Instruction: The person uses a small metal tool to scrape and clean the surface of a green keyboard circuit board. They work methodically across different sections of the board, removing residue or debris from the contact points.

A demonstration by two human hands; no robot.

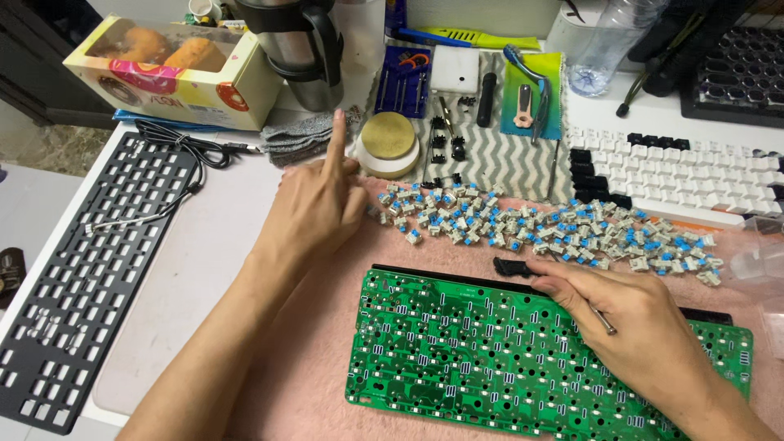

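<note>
A green keyboard circuit board [457,351] lies on a pink cloth [318,359]. My right hand [629,327] rests on the board's upper right part and grips a thin tool with a black tip [513,267] and a metal shaft. My left hand [314,200] is raised above the cloth's upper left, its index finger pointing up and away and the other fingers curled, holding nothing. A long heap of blue-stemmed key switches [555,233] stretches across the cloth just beyond the board.
A black keyboard plate [82,278] and a black cable [184,147] lie at left. Behind stand a doughnut box [163,73], a metal jug [298,49], a round tin [388,143], small tools on a zigzag mat [490,155], and a tray of white and black keycaps [678,175].
</note>
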